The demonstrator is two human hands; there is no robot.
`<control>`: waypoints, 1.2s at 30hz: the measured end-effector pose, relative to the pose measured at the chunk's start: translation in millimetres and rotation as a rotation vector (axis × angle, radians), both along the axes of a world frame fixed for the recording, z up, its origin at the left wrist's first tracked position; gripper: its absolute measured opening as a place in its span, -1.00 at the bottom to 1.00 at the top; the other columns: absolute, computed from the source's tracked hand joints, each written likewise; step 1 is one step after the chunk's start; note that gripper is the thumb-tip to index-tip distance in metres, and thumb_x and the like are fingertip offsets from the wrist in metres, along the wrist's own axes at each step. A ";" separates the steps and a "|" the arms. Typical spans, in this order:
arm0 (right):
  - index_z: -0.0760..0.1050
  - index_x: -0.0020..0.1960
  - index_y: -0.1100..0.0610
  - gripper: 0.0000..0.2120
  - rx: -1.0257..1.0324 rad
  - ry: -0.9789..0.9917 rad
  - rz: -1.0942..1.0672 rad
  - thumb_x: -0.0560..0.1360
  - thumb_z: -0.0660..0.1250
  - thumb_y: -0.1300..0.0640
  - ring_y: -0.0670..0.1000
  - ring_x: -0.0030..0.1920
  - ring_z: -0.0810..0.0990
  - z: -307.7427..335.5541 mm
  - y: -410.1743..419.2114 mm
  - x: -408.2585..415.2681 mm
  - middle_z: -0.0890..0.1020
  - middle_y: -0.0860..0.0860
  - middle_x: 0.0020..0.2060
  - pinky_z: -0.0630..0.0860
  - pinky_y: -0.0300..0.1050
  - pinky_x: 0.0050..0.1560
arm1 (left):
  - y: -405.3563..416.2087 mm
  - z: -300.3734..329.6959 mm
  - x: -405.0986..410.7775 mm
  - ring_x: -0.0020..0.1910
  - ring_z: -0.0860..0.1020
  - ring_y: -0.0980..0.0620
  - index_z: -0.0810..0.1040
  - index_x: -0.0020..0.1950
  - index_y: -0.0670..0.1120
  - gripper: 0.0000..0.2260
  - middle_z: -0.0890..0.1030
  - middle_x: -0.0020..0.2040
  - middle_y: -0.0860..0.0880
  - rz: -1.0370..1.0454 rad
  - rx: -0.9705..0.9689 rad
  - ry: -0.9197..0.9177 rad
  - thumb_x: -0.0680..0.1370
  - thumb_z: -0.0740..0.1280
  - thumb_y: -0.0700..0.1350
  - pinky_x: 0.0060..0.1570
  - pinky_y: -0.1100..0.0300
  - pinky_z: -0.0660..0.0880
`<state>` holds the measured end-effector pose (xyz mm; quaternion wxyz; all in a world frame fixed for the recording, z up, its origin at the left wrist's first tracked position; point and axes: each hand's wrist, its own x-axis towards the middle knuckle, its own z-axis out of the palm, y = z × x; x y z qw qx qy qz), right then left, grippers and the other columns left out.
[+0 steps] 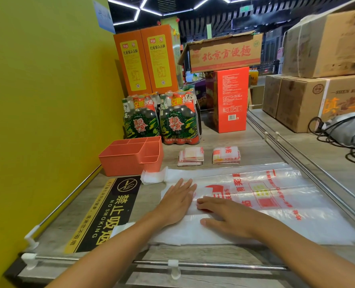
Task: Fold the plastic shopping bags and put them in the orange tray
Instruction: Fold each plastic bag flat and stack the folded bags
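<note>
Two hands are laid flat, fingers straight, left hand (177, 201) beside right hand (227, 218) | plastic bag (276, 196) pressed beneath them on worktop (193, 253) | orange tray (130, 155) beyond left hand | two folded bags (191, 156) beyond fingertips.

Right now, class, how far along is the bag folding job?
Done: two folded bags lie on the shelf. In hand: both hands, left and right, press flat on a spread bag. Left: folding it and putting all three into the orange tray, where no bags show.
</note>
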<state>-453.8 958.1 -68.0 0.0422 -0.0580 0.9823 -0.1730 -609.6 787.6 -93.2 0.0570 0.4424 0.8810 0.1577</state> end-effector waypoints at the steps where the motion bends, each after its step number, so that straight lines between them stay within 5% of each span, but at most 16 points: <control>1: 0.17 0.59 -0.18 -0.45 0.001 -0.004 -0.001 0.64 0.07 -0.29 -0.15 0.56 0.13 0.3 0.0 0.4 0.13 -0.28 0.58 0.11 -0.09 0.56 | 0.0 0.4 -1.4 0.62 -0.16 0.07 0.13 0.63 0.07 -0.57 0.00 0.65 0.09 0.008 0.028 -0.025 0.75 -0.11 -0.01 0.59 0.06 -0.13; 7: 0.17 0.59 -0.18 -0.45 0.005 -0.024 0.001 0.64 0.07 -0.30 -0.13 0.56 0.14 2.1 -0.9 1.1 0.14 -0.27 0.58 0.12 -0.08 0.55 | 4.0 5.9 3.0 0.61 0.04 0.03 0.41 0.50 0.03 -0.54 0.09 0.64 0.02 0.247 0.312 -0.122 0.61 0.37 0.00 0.51 0.12 0.06; 11: 0.17 0.58 -0.18 -0.45 -0.006 -0.017 -0.004 0.64 0.07 -0.30 -0.13 0.56 0.16 1.3 -0.5 1.7 0.15 -0.28 0.58 0.15 -0.08 0.55 | 9.0 15.3 5.5 0.32 0.40 0.08 0.42 0.44 -0.03 -0.36 0.42 0.40 0.00 0.427 0.582 -0.223 0.41 0.58 -0.15 0.18 0.35 0.31; 15: 0.18 0.59 -0.18 -0.45 -0.004 -0.016 0.002 0.64 0.08 -0.30 -0.13 0.56 0.15 1.3 -1.2 2.3 0.14 -0.28 0.58 0.14 -0.08 0.55 | 20.3 16.6 11.9 0.01 0.57 0.13 0.47 0.26 -0.01 -0.46 0.56 0.04 0.09 0.538 0.793 -0.396 0.38 0.57 -0.32 -0.24 0.48 0.44; 20: 0.18 0.59 -0.16 -0.43 -0.016 -0.001 0.007 0.63 0.08 -0.31 -0.14 0.55 0.17 -0.7 0.5 -0.7 0.15 -0.26 0.58 0.16 -0.07 0.55 | 33.6 16.4 29.1 -0.24 0.59 0.19 0.55 0.11 -0.04 -0.65 0.66 -0.06 -0.03 0.536 0.867 -0.364 0.44 0.41 -0.40 -0.40 0.40 0.46; 24: 0.38 0.49 -0.14 -0.53 -0.054 0.054 0.057 0.63 0.15 -0.25 -0.17 0.43 0.37 3.9 3.4 -1.6 0.37 -0.25 0.48 0.34 -0.08 0.46 | 37.4 19.9 42.0 -0.11 0.64 0.17 0.64 0.08 -0.05 -0.66 0.67 -0.11 0.14 0.300 0.820 -0.288 0.50 0.28 -0.44 -0.18 0.39 0.53; 26: 0.55 0.32 -0.18 -0.68 -0.109 0.219 -0.011 0.63 0.20 -0.20 -0.24 0.21 0.52 12.8 9.9 1.5 0.57 -0.27 0.28 0.49 -0.12 0.26 | 35.2 17.0 42.7 -0.01 0.64 0.28 0.66 0.17 -0.05 -0.70 0.69 -0.03 0.16 0.165 0.755 -0.263 0.56 0.31 -0.36 -0.07 0.40 0.53; 29: 0.63 0.17 -0.17 -0.79 -0.211 0.466 -0.243 0.64 0.25 -0.05 -0.23 0.02 0.57 25.0 24.5 8.2 0.67 -0.25 0.09 0.45 -0.28 0.03 | 32.2 6.5 35.0 0.19 0.58 0.20 0.58 0.34 0.09 -0.61 0.65 0.22 0.12 0.024 0.483 -0.096 0.57 0.31 -0.25 0.20 0.23 0.51; 32: 0.63 0.17 -0.13 -0.78 -0.199 0.483 -0.340 0.63 0.26 0.05 -0.17 0.06 0.57 23.5 30.2 7.0 0.67 -0.21 0.10 0.49 -0.17 0.09 | 29.1 4.1 32.3 0.56 0.20 0.13 0.28 0.58 0.11 -0.49 0.29 0.57 0.13 -0.004 0.153 -0.037 0.62 0.25 -0.02 0.52 0.10 0.20; 36: 0.59 0.27 -0.13 -0.74 -0.160 0.400 -0.330 0.63 0.25 0.05 -0.13 0.19 0.54 20.0 27.4 5.2 0.64 -0.18 0.19 0.49 -0.11 0.21 | 22.9 12.5 29.5 0.61 -0.12 0.18 0.01 0.66 0.08 -0.37 -0.05 0.65 0.12 -0.108 -0.033 -0.073 0.62 0.13 0.16 0.59 0.08 -0.04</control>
